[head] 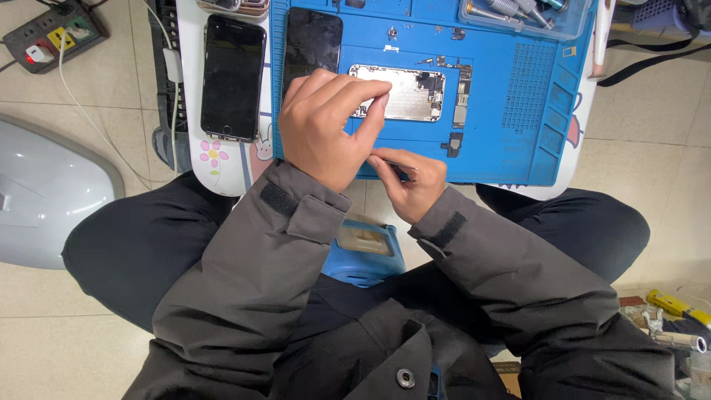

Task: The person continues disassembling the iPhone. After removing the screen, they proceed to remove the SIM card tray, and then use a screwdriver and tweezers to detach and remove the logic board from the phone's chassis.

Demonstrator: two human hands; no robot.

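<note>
Here the left hand (326,126) rests on the blue repair mat (518,141), its thumb and forefinger pinched at the left end of an opened phone housing (404,92), a silver shell lying flat near the mat's middle. The right hand (411,181), nearer and just right of the left, grips a thin dark tool (396,169) between thumb and fingers, its tip aimed left under the left hand. Just right of the housing lie a narrow circuit board (461,96) and, nearer, a small black part (453,143); tiny screws and brackets dot the mat beyond. A black screen panel (312,41) lies far left on the mat, partly covered by the left hand. At the far right corner, a clear plastic tray (574,22) holds metal tool bits. Left of the mat, a whole dark phone (232,78) lies on the white table (222,167).
</note>
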